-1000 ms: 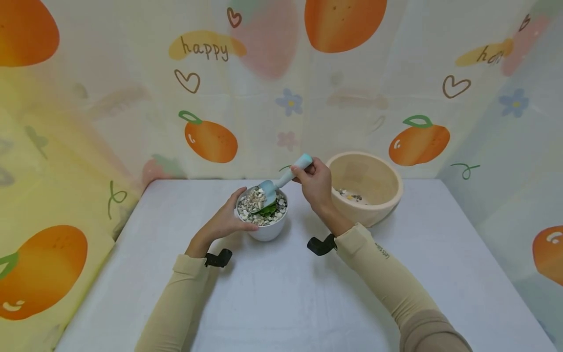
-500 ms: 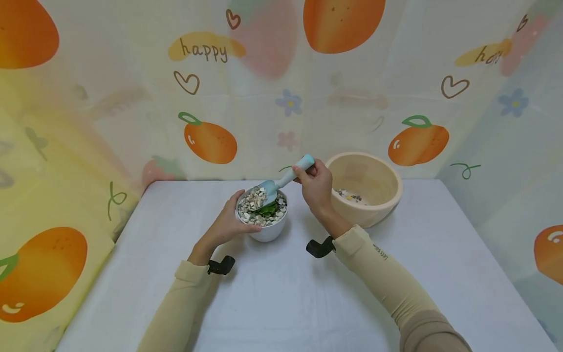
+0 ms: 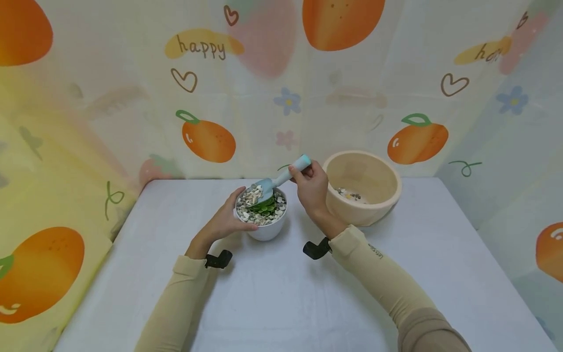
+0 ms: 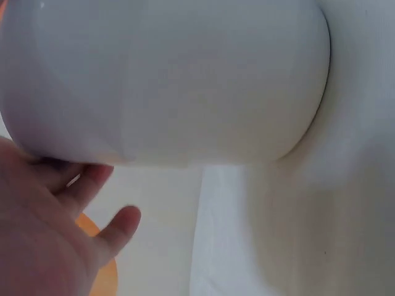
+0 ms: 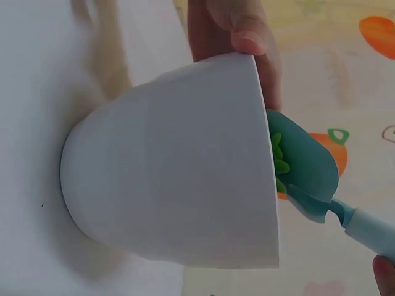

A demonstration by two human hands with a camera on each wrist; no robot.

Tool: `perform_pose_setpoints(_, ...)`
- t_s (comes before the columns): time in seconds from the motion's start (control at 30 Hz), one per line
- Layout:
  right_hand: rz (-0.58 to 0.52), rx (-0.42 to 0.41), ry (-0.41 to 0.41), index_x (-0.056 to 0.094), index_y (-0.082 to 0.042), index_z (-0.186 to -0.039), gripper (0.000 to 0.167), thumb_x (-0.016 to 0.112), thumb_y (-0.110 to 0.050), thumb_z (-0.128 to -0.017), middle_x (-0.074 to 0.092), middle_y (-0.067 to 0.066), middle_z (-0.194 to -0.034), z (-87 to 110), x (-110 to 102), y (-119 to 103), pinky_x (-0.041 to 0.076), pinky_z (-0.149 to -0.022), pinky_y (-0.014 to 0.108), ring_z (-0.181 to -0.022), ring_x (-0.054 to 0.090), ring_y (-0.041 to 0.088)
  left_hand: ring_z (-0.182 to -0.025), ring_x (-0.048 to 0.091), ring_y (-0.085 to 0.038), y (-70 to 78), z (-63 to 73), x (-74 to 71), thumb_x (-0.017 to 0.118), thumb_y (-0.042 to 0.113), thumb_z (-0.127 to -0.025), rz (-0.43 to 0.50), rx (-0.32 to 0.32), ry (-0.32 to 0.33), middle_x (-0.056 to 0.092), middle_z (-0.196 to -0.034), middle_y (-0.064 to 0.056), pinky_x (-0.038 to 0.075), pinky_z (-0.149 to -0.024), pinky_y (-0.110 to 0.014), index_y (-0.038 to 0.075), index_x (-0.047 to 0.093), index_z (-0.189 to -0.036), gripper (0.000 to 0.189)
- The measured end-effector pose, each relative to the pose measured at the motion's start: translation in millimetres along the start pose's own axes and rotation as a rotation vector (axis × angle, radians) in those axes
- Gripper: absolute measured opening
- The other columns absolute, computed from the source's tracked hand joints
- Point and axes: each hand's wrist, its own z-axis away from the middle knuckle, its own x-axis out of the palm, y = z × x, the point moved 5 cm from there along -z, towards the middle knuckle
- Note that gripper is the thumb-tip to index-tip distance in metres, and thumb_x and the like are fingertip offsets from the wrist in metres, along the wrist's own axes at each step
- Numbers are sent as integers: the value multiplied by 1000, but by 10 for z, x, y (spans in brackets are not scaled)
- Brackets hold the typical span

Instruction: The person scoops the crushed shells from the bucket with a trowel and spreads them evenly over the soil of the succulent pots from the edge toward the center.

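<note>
A white flower pot (image 3: 266, 231) stands on the table, filled with pale pebbles (image 3: 275, 218) around a green leafy plant (image 3: 264, 207). My left hand (image 3: 224, 218) grips the pot's left side near the rim, thumb at the front; in the left wrist view, some of its fingers (image 4: 123, 225) stand off the wall. With my right hand (image 3: 313, 188) I hold the light-blue handle of a small trowel (image 3: 266, 188) between thumb and fingers. Its blade slants down over the plant, pebbles lying against it. In the right wrist view the blade (image 5: 308, 163) reaches in at the rim.
A larger cream bowl-shaped planter (image 3: 369, 211) stands to the right, just behind my right hand, with a few pebbles (image 3: 350, 195) on its bottom. White cloth (image 3: 272, 303) covers the table. A fruit-printed curtain (image 3: 255, 127) hangs close behind and at both sides.
The trowel and right hand have shifted slightly left over the pot. More of the green plant shows below the blade. The left hand stays on the pot.
</note>
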Motion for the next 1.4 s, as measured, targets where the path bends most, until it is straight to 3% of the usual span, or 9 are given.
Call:
perform_pose_setpoints(0.27, 20, -55, 22, 61, 12, -109, 25, 68, 1, -88, 67, 31, -96, -19, -42, -81, 60, -72, 26, -81, 71, 10, -143, 26, -39, 42, 70, 86, 90, 41, -65, -43, -62, 70, 21, -157, -21, 26, -114, -62, 11, 11, -156, 124)
perform_pose_setpoints(0.4, 29, -42, 20, 62, 11, -110, 26, 69, -1, -88, 68, 30, -97, -36, -55, -93, 60, -73, 27, -83, 71, 14, -144, 25, -40, 43, 56, 44, 90, 41, -64, -65, -25, 37, 19, -158, -22, 26, -113, -63, 9, 11, -156, 125)
perform_pose_setpoints(0.53, 23, -17, 27, 61, 11, -111, 29, 70, -1, -87, 67, 29, -97, -30, -53, -60, 60, -73, 28, -82, 70, 11, -146, 21, -40, 33, 12, 16, 90, 35, -66, -26, 30, -24, 18, -160, -21, 22, -116, -63, 8, 8, -156, 125)
perform_pose_setpoints(0.63, 18, -5, 35, 62, 11, -111, 29, 71, -2, -87, 68, 26, -95, -15, -48, -41, 60, -73, 29, -82, 70, 13, -147, 21, -39, 26, -3, 22, 90, 34, -65, 0, 31, -40, 19, -161, -19, 21, -117, -61, 10, 8, -157, 125)
perform_pose_setpoints(0.93, 9, -4, 49, 63, 9, -112, 29, 71, -5, -87, 68, 22, -91, 31, -40, -12, 60, -74, 29, -79, 70, 14, -143, 27, -38, 33, 44, 99, 90, 39, -64, -24, -23, 84, 23, -156, -20, 27, -114, -62, 11, 12, -156, 124)
perform_pose_setpoints(1.07, 18, -29, 32, 63, 9, -111, 29, 72, -5, -87, 68, 26, -93, 39, -24, -22, 60, -73, 28, -77, 69, 9, -142, 28, -37, 49, 77, 105, 90, 43, -64, -57, -27, 103, 25, -155, -20, 29, -113, -61, 9, 12, -156, 125)
perform_pose_setpoints(1.4, 35, -76, 20, 64, 8, -110, 30, 73, -7, -86, 69, 28, -94, 44, 2, -74, 60, -73, 28, -77, 68, 4, -145, 23, -40, 84, 41, -11, 89, 38, -65, -53, 27, -21, 21, -158, -21, 23, -115, -62, 8, 11, -156, 123)
